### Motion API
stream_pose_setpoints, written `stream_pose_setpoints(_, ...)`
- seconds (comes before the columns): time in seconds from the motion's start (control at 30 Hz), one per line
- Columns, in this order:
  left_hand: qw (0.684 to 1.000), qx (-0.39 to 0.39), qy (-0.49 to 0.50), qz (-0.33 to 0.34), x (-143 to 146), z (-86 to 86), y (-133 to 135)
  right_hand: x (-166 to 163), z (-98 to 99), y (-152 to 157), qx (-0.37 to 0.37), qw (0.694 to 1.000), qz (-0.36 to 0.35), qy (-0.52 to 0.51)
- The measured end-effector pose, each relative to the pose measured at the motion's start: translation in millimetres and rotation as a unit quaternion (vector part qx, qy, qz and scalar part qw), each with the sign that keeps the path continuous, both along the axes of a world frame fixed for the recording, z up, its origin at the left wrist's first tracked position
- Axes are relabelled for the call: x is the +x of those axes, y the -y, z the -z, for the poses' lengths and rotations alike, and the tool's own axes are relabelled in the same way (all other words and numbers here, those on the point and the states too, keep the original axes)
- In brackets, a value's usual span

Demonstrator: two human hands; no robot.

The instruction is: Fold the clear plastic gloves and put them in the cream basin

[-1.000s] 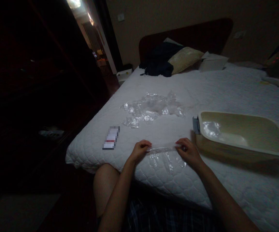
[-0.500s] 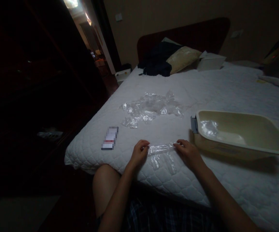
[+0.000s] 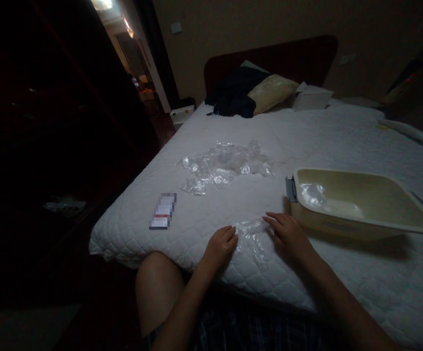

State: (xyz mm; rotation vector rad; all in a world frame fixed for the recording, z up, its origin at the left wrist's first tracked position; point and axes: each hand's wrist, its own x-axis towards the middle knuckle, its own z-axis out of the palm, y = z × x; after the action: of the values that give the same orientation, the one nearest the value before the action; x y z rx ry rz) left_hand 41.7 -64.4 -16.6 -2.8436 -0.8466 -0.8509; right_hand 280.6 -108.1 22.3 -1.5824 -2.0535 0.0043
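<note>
A small clear plastic bag (image 3: 252, 237) lies on the white quilted bedspread in front of me, its lower part spread toward the bed's near edge. My left hand (image 3: 221, 249) is closed at the bag's left edge, fingers together over the film. On the other side, my right hand (image 3: 289, 234) has its fingers stretched out and slightly apart, the tips at the bag's upper right corner. Whether those tips press on the film is hard to see. Farther back lies a loose heap of crumpled clear plastic bags (image 3: 229, 163).
A cream plastic tub (image 3: 357, 234) with grey side clips stands right of my right hand, clear plastic inside it. A phone (image 3: 163, 211) with a blurred screen lies at left. Dark clothing (image 3: 233, 95), a beige pillow (image 3: 271, 92) and a white box (image 3: 312, 99) sit by the headboard.
My left hand has moved right and a little nearer, in over the bag. The right fingers have straightened and opened. The bag looks less stretched. The view has shifted slightly.
</note>
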Motion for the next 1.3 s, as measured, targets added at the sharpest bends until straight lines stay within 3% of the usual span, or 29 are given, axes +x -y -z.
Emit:
stream_pose_setpoints(0.1, 1.000, 0.002, 0.000, 0.001, -0.2, -1.4, 1.0, -29.0, -18.4, -5.5, -0.039, 0.976, 0.018, -0.213)
stream_pose_setpoints(0.13, 1.000, 0.000, 0.001, 0.003, 0.0, -1.7, 1.1, -40.7, -22.0, -9.1, -0.076, 0.949, 0.016, -0.305)
stream_pose_setpoints(0.23, 1.000, -0.013, 0.011, 0.008, 0.7, -1.1, 0.6, -69.3, -19.1, -22.3, -0.251, 0.817, -0.022, -0.518)
stream_pose_setpoints(0.3, 1.000, -0.019, 0.021, 0.004, 0.6, 0.5, -0.1, -75.6, -8.3, -29.8, -0.307, 0.765, -0.004, -0.566)
stream_pose_setpoints(0.43, 0.999, -0.035, 0.032, -0.001, -1.3, 3.3, -0.2, -54.9, 10.3, -33.4, -0.317, 0.711, 0.094, -0.620)
stream_pose_setpoints(0.53, 0.996, -0.072, 0.049, 0.007, -3.2, 2.9, 1.3, -25.9, 12.6, -27.7, -0.302, 0.675, 0.125, -0.661)
stream_pose_setpoints(0.6, 0.989, -0.118, 0.085, 0.008, -4.3, 1.7, 2.6, -9.1, 13.8, -23.0, -0.302, 0.675, 0.130, -0.660)
stream_pose_setpoints(0.67, 0.976, -0.166, 0.141, -0.002, -5.2, 0.3, 3.9, 1.8, 17.8, -19.3, -0.296, 0.696, 0.114, -0.644)
stream_pose_setpoints(0.8, 0.947, -0.211, 0.230, -0.079, -6.9, -3.1, 5.6, 2.8, 30.2, -17.1, -0.249, 0.722, 0.095, -0.639)
stream_pose_setpoints(0.93, 0.941, -0.189, 0.216, -0.177, -8.8, -6.2, 4.8, -13.0, 34.9, -20.3, -0.195, 0.696, 0.133, -0.678)
stream_pose_setpoints(1.17, 0.928, -0.221, 0.211, -0.213, -11.4, -0.6, -7.5, -32.6, 24.3, -25.5, -0.175, 0.690, 0.125, -0.691)
stream_pose_setpoints(1.3, 0.902, -0.282, 0.239, -0.225, -14.9, 0.4, -14.2, -15.7, 16.4, -25.8, -0.145, 0.735, 0.141, -0.647)
